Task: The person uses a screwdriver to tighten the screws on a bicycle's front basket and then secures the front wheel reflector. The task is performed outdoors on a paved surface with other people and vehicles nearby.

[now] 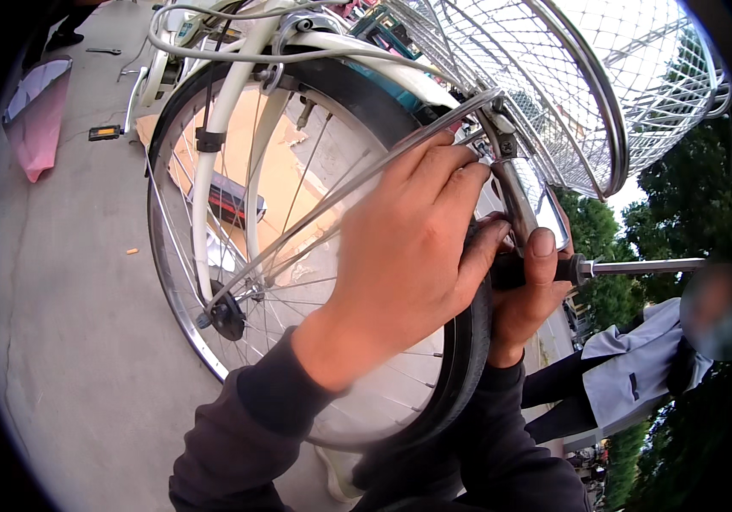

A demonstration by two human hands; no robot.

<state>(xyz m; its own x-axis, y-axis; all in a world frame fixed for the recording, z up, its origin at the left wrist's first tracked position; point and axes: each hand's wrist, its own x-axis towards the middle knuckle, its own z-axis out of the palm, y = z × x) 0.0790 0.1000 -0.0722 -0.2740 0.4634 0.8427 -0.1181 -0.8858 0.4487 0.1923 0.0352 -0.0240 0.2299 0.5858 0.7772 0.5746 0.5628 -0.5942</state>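
My left hand (408, 247) is closed, its fingertips curled at the metal basket bracket (515, 200) above the bicycle's front wheel (466, 367). What its thumb and fingers pinch there is hidden. Lower and to the right, my right hand (519, 311) grips the black handle of a screwdriver (643, 267), thumb pointing up. The screwdriver's metal shaft sticks out to the right, away from the wheel. Thin metal stays (332, 198) run from the bracket down to the wheel hub (250, 297), passing behind my left hand.
A wire basket (647, 77) hangs over the upper right. The white fork (205, 183) and cables stand at the left of the wheel. Behind it lies cardboard (285, 183); a pedal (105, 132) and a pink bag (37, 128) are on the pavement. A person (639, 367) stands at right.
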